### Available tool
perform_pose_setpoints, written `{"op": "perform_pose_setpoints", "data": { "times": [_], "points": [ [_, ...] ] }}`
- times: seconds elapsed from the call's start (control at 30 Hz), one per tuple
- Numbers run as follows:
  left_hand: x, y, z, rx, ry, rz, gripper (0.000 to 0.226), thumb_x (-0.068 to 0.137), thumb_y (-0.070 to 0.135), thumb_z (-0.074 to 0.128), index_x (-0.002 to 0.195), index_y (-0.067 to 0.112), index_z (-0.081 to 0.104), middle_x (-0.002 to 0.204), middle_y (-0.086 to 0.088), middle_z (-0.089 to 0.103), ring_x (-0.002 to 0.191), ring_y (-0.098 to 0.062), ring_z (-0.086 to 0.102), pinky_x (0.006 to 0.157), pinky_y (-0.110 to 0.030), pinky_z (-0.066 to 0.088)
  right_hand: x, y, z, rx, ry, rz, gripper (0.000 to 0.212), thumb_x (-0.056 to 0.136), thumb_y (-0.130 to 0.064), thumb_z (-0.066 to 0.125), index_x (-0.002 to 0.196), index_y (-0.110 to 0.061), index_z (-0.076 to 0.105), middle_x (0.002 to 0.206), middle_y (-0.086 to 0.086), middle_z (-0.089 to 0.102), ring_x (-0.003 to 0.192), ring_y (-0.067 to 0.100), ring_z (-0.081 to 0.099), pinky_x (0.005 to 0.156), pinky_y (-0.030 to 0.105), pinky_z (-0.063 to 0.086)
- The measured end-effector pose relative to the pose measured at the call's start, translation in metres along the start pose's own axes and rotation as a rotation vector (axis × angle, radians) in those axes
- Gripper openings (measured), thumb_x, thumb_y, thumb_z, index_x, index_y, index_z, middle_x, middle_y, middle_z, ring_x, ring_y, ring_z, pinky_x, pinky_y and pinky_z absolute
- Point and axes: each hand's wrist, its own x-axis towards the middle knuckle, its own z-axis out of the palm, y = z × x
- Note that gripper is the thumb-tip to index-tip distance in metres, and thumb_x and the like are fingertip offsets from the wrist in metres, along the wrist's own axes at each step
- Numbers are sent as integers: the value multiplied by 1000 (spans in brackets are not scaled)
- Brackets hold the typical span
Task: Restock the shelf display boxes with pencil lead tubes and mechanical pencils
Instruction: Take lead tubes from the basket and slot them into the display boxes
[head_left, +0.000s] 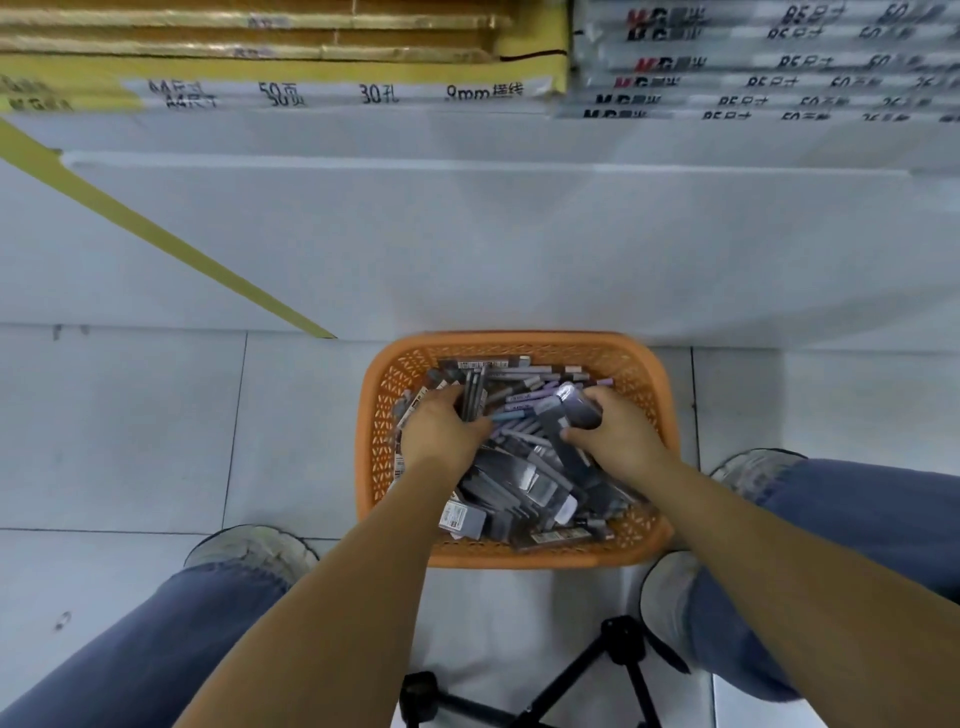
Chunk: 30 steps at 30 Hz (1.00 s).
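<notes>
- Here, an orange basket (519, 344) sits on the tiled floor (130, 426) between the person's shoes. It is heaped with pencils (519, 402) and flat dark packs (519, 483), probably the lead tubes.
- The left hand (441, 434) is down in the far-left part of the heap, fingers curled round a few slim packs (471, 397). Their long axis points away from the person.
- The right hand (621, 439) grips a dark wrapped bundle (576, 410) at the far right of the heap. What the wrap holds is too blurred to tell.
- The loose pencils lie mostly crosswise, left to right, in the gap between the two hands, so either hand is about equally near them.
- This looks like the gathering step: both hands are loaded and nothing is placed yet.
- No display boxes are in view. The white shelf (467, 161) rises just beyond the basket, so the coming move is likely up and away from the person.
- The slim packs would need turning only if the boxes take them crosswise, which cannot be judged here.
- A black tripod (618, 649) stands on the floor just on the person's side of the basket, near the feet. It could be knocked when rising.
</notes>
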Motion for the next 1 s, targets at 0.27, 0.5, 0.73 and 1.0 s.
{"op": "perform_pose_setpoints", "data": {
  "times": [0.27,0.5,0.73,1.0],
  "points": [
    [-11,-9,-10,-467,-86,-29,42,94,22,63,134,35,53,108,19,67,84,3,62,67,-15,50,-1,-16,-21,-28,-199,28,10,89,-28,63,93,-34,55,83,-10,62,65,4,58,49,17,40],
    [-35,-28,-28,-738,-50,-134,36,93,30,53,129,35,54,110,4,72,85,-17,76,63,-34,63,-21,-10,28,-230,-214,-55,32,86,-25,67,113,-15,52,110,6,54,102,24,53,82,36,44],
    [-50,-46,-29,-830,-92,-186,18,99,23,53,114,34,55,95,1,76,74,-17,77,51,-22,54,-20,-10,36,-113,-192,113,69,78,-28,79,136,-15,44,134,8,54,118,27,54,86,31,44],
    [-56,-48,-28,-816,-171,-277,27,85,35,77,105,19,68,60,2,63,54,-13,53,46,-25,45,-18,-10,24,22,-271,163,58,81,-15,76,134,-13,51,128,8,59,108,23,59,92,33,49]
  ]
}}
